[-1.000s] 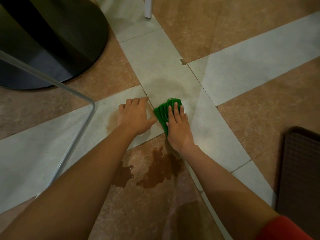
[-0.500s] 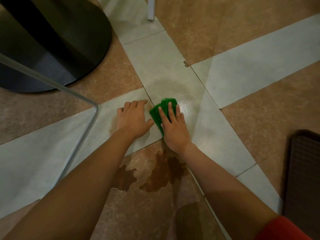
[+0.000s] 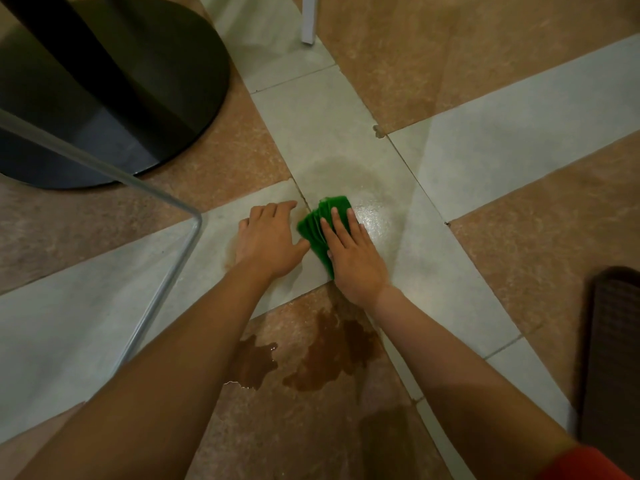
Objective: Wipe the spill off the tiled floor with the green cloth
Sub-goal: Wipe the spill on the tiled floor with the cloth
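Spill (image 3: 325,355) of brown liquid lies nearest, in two puddles on the tiled floor (image 3: 519,140), not wiped yet. Beyond it the right hand (image 3: 353,258) presses flat, fingers spread, on the folded green cloth (image 3: 323,223); the left hand (image 3: 270,240) rests open on the pale tile just beside it. Compared with a second ago, cloth and hand have moved a little left, so wiping continues on the far wet patch. Farther stands a black round base (image 3: 114,91). No writing is readable.

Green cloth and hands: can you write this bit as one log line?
right hand: flat on green cloth, pale tile | left hand: flat on floor | brown spill: unwiped, nearer
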Demonstrator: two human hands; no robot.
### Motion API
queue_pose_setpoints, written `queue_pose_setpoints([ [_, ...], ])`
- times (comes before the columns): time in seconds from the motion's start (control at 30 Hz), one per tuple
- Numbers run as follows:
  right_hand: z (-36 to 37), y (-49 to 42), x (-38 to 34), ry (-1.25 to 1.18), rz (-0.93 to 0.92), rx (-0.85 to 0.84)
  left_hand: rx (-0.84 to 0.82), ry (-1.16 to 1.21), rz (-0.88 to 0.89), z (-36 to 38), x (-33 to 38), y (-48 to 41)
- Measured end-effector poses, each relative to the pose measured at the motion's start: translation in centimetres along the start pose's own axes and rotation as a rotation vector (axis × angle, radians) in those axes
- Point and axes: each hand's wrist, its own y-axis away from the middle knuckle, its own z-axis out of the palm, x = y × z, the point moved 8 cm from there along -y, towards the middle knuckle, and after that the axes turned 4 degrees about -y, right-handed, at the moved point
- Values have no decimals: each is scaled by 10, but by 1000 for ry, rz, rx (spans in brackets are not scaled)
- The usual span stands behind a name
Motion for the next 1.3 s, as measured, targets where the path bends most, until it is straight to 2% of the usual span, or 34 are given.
queue_pose_setpoints([
  [0.33, -11, -38, -6, -5, 165, -33, 43, 13, -38, 1, -12, 7],
  [0.53, -8, -37, -17, 7, -101, -97, 43, 33, -73, 1, -17, 5],
  [0.7, -5, -54, -21, 7, 18, -102, 40, 13, -77, 2, -17, 7],
  [0.87, -4, -41, -26, 28, -185, -145, 70, 46, -86, -5, -19, 3],
  [0.93, -6, -43, -23, 35, -194, -145, 31, 37, -80, 1, -18, 3],
  [1.03, -8, -47, -16, 41, -106, -127, -48, -9, -34, 11, -15, 3],
  [1.17, -5, -37, -19, 40, 26, -22, -25, 33, -24, 4, -10, -3],
  [1.3, 1, -21, -22, 48, -121, -7, -10, 72, -8, 6, 3, -5],
])
